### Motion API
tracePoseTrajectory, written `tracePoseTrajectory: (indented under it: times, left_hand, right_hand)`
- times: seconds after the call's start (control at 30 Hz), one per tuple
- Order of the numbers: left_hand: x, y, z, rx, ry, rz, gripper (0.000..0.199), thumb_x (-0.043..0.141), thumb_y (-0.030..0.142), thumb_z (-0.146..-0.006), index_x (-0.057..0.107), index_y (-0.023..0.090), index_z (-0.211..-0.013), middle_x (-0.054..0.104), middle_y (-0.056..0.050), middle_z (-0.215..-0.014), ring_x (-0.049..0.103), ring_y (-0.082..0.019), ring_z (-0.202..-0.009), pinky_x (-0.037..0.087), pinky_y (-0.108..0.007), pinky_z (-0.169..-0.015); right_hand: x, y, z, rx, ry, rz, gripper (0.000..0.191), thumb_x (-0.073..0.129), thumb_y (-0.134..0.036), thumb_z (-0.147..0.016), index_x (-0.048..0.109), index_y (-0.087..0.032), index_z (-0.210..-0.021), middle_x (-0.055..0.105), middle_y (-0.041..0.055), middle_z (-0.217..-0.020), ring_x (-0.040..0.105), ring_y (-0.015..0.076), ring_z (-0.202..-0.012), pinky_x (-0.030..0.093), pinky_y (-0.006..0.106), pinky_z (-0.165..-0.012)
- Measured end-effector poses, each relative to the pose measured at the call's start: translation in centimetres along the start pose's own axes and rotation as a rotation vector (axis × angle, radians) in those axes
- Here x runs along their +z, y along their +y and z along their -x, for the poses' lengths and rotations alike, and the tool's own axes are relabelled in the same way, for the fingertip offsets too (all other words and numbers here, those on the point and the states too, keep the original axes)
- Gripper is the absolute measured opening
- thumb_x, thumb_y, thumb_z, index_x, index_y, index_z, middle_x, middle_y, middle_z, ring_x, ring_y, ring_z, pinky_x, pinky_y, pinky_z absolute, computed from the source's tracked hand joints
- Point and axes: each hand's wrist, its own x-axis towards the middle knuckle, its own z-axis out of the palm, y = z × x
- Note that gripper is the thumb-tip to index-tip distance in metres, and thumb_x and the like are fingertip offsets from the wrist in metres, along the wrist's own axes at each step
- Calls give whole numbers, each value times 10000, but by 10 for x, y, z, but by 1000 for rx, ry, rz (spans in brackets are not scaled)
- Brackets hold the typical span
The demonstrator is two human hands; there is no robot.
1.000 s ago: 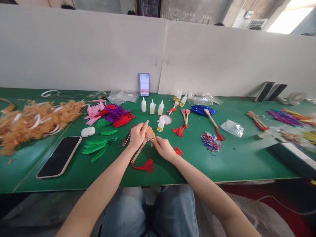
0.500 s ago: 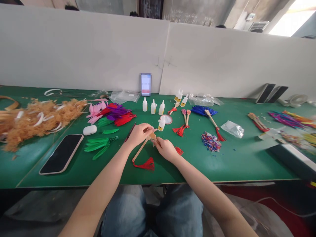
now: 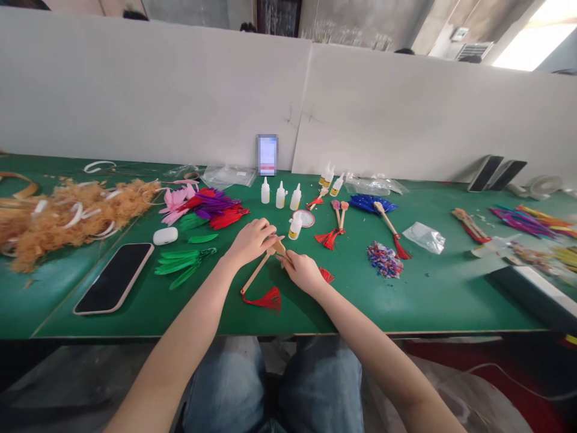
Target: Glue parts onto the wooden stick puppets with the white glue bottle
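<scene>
1. One wooden paddle [image 3: 279,248] sits between the left hand [image 3: 253,242] and the right hand [image 3: 303,270], near the front middle of the desk [image 3: 428,307].
2. The right hand grasps the paddle's handle, its fingers closed.
3. The left hand bends its fingers over the paddle's head; whether they pinch it or only touch it, I cannot tell.
4. Below the left hand, a stick [image 3: 255,273] slants across the desk, a red tassel [image 3: 267,299] at its lower end.
5. Another red tassel [image 3: 326,275] shows partly from behind the right wrist.
6. Just beyond the paddle, a bottle [image 3: 294,231] stands upright beside a round lid [image 3: 305,218].
7. Three more bottles [image 3: 280,198] stand in a row behind.
8. Green feathers [image 3: 180,261] lie left of the hands, beside a phone [image 3: 115,279].
9. Well to the right is a heap of beads [image 3: 385,258].
</scene>
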Motion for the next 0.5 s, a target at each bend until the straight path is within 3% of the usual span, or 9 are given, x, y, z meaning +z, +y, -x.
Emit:
tracePoseTrajectory:
  times: [0.23,0.5]
  left_hand:
    - [1,0,2,-3,-50,-100,290,354,336,-941,551,186,-789,446,-46,-874,487,-163,-754,391,-278,-616]
    - [-4,-4,2,-88,-124,79,344,361,372,-929,549,196,-701,445,-26,-799,486,-145,-681,339,-264,-537]
  right_hand:
    - [-3,-5,3,-18,-7,83,228,385,-298,-957,567,-172,-904,688,52,-752,619,166,-629,214,246,-504]
    - [-2,-5,2,-43,-9,117,260,369,-345,-967,568,-190,-904,689,43,-743,630,167,-640,203,252,-499]
